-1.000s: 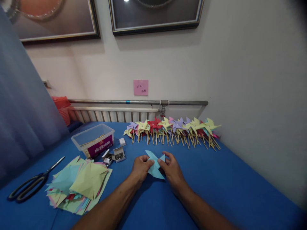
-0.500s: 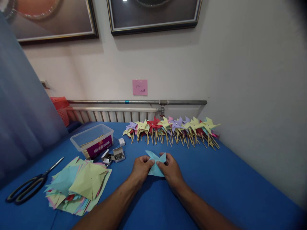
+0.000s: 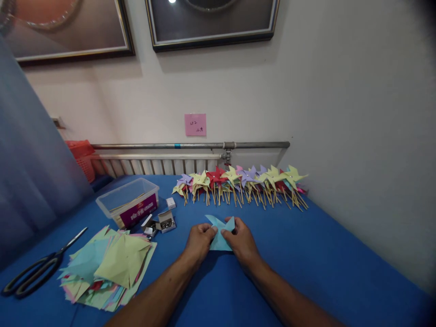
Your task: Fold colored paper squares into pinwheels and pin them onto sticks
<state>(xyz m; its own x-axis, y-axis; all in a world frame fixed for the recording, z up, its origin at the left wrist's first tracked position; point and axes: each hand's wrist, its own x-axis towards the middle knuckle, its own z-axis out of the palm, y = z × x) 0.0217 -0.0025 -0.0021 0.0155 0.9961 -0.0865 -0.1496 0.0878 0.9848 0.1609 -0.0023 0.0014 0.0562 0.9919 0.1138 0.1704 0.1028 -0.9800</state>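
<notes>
A light blue paper pinwheel (image 3: pixel 220 242), partly folded, is held just above the blue table in front of me. My left hand (image 3: pixel 200 239) pinches its left side between thumb and fingers. On the other side my right hand (image 3: pixel 241 239) grips it, thumb pressed near the middle. Two of its points stick up between the hands; the rest is covered by my fingers. Left of my hands lies a pile of cut paper squares (image 3: pixel 124 261) in yellow, blue, pink and green. Small open boxes of metal pins (image 3: pixel 166 225) sit behind that pile.
Finished pinwheels (image 3: pixel 250 176) on sticks lie in a row along the back. A clear plastic tub (image 3: pixel 127 195) holds thin sticks. Black-handled scissors (image 3: pixel 44 268) lie at the far left. A pipe (image 3: pixel 197 146) and radiator (image 3: pixel 163 164) run behind the table.
The view has shifted slightly, so most things appear a little further left. Both hands keep nearly the same hold on the blue paper pinwheel.
</notes>
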